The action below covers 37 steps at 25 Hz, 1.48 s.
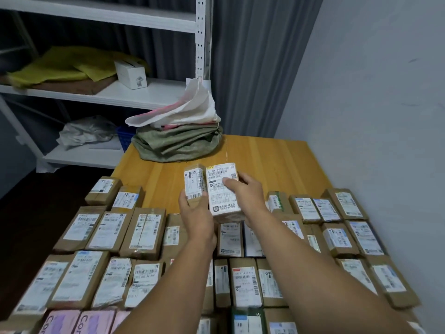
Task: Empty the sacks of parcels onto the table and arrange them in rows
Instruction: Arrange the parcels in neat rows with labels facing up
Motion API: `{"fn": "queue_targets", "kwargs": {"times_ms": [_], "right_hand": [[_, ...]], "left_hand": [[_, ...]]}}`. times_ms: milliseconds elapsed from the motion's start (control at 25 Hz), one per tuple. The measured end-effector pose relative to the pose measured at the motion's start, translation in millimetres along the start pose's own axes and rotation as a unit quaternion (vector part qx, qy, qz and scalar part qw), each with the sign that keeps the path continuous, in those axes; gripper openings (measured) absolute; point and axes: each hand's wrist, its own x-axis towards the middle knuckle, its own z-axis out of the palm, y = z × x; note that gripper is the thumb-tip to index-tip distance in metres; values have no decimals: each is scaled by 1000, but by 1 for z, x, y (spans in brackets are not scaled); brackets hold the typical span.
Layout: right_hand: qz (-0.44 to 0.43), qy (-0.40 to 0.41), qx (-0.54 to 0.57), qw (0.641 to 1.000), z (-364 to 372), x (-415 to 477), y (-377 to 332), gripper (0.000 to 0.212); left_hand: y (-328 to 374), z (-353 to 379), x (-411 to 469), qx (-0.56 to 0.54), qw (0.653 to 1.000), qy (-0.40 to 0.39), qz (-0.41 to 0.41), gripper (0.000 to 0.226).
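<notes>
Both hands are raised over the middle of the wooden table (277, 160), each with a labelled parcel. My left hand (196, 213) grips a narrow brown parcel (193, 183) from below. My right hand (243, 191) grips a wider white-labelled parcel (222, 200), thumb across its label; the two parcels touch side by side. Rows of several brown cardboard parcels (144, 232) cover the near part of the table, with pink ones (79, 321) at the near left. Folded sacks lie at the far edge: a green sack (178, 145) under a white sack (187, 109).
A white metal shelf unit (149, 92) stands beyond the table's left, holding yellow bags (60, 66), a small white box (131, 74) and crumpled grey plastic (86, 132). A grey curtain (252, 68) hangs behind; a pale wall (373, 92) bounds the right side. Bare wood shows between rows and sacks.
</notes>
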Motion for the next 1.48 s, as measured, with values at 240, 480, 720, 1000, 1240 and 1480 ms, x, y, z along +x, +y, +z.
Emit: {"fn": "queue_targets", "kwargs": {"times_ms": [240, 480, 720, 1000, 1240, 1480], "right_hand": [[34, 18, -188, 981, 24, 69, 32, 109], [94, 11, -206, 974, 28, 111, 35, 126], [163, 41, -280, 945, 11, 187, 68, 108], [209, 26, -366, 906, 21, 221, 135, 114], [224, 10, -389, 894, 20, 216, 168, 116], [222, 13, -394, 892, 21, 211, 181, 110]], "left_hand": [[0, 6, 72, 100, 995, -21, 18, 52], [-22, 15, 134, 164, 985, -47, 31, 56], [-48, 3, 179, 195, 981, 7, 17, 54], [-70, -12, 207, 250, 967, 48, 8, 64], [-90, -11, 204, 267, 963, 38, -12, 64], [-94, -24, 207, 266, 962, 47, -28, 70]]}}
